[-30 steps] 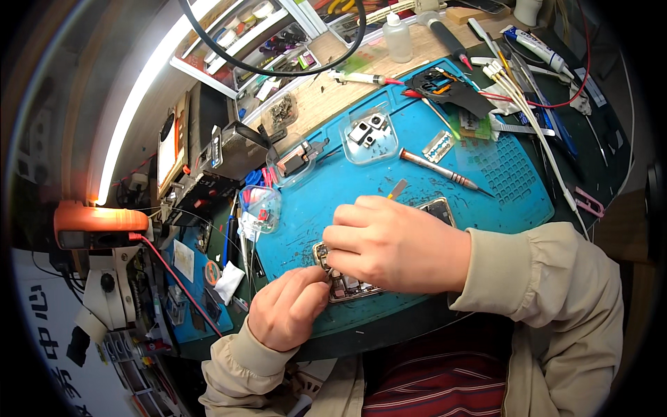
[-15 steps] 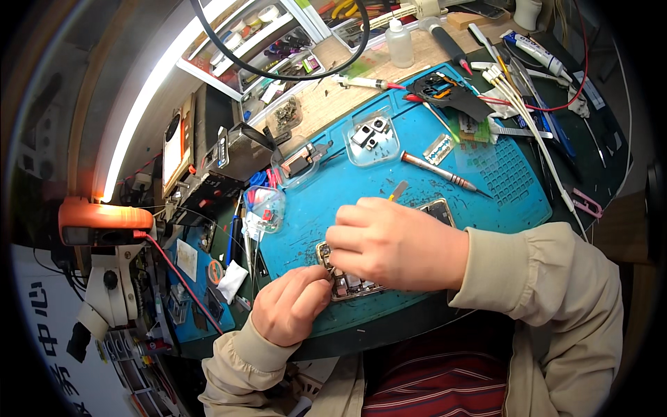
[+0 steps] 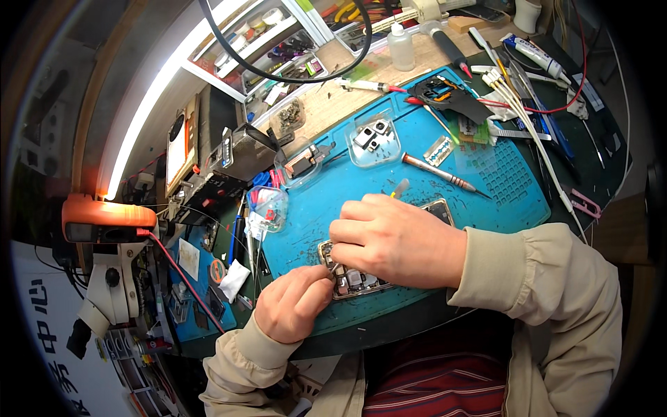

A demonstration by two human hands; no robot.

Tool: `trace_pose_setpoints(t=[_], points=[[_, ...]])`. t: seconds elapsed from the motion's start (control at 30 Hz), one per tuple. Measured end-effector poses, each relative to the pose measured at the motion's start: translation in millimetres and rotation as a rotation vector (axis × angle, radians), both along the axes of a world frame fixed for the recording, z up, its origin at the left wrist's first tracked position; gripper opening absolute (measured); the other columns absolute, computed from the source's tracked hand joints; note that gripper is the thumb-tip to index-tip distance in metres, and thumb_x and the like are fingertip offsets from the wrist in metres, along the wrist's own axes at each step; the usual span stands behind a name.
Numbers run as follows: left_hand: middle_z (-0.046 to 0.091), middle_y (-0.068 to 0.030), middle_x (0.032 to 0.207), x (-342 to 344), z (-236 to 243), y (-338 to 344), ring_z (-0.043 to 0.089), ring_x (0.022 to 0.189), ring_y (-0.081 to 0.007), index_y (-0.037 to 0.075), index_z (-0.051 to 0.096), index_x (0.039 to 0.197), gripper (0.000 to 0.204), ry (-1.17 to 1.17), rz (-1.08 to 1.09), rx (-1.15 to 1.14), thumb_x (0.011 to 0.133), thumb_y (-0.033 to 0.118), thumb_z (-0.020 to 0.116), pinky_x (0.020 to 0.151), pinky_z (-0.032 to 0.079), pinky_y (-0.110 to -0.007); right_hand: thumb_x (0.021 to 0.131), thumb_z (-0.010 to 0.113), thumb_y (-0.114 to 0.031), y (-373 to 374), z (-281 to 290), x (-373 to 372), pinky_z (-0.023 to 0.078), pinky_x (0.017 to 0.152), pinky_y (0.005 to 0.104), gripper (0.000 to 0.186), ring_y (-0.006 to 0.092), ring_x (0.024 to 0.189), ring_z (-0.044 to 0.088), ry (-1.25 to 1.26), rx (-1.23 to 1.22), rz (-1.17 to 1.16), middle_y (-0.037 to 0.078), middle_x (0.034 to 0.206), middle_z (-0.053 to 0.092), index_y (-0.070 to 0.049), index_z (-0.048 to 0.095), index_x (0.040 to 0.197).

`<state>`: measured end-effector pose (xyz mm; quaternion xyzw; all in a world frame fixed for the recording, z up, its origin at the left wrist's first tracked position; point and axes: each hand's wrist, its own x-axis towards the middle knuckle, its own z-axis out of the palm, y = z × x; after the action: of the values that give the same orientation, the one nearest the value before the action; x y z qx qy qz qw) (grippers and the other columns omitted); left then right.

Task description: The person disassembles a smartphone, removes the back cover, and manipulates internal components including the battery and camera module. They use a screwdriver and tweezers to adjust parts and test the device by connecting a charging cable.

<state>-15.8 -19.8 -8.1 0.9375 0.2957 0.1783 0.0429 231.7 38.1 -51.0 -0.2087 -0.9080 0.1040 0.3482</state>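
The view shifts slightly; little else moves. The left hand (image 3: 292, 304) pinches at the eight o'clock corner of the opened smartphone (image 3: 356, 281), its innards still uncovered; loose camera modules (image 3: 363, 139) sit in a clear tray (image 3: 354, 158) at twelve. The right hand (image 3: 399, 240) curls over the phone's middle; what either grips is hidden.

Phone (image 3: 358, 280), one. Slim, rectangular, rounded corners, pale metallic rim. Condition: opened, dark and silvery internal components exposed. Pose: flat, long axis running from between eight and nine to between two and three o'clock. Location: on the blue mat (image 3: 299, 215), toward its six o'clock edge. Middle hidden.
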Motion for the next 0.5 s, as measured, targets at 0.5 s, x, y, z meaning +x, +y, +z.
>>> trace_pose_setpoints(t=[0.5], points=[[0.075, -0.019, 0.107, -6, -11, -2, 0.077, 0.086, -0.0339, -0.001, 0.051, 0.142, 0.062, -0.061, -0.031, 0.072, 0.087, -0.009, 0.079, 0.071, 0.066, -0.041, 0.086, 0.068, -0.015, -6, 2, 5, 0.05, 0.082, 0.0358, 0.01, 0.0212, 0.095, 0.061, 0.004, -0.011, -0.133, 0.003, 0.099, 0.061, -0.009, 0.069, 0.093]])
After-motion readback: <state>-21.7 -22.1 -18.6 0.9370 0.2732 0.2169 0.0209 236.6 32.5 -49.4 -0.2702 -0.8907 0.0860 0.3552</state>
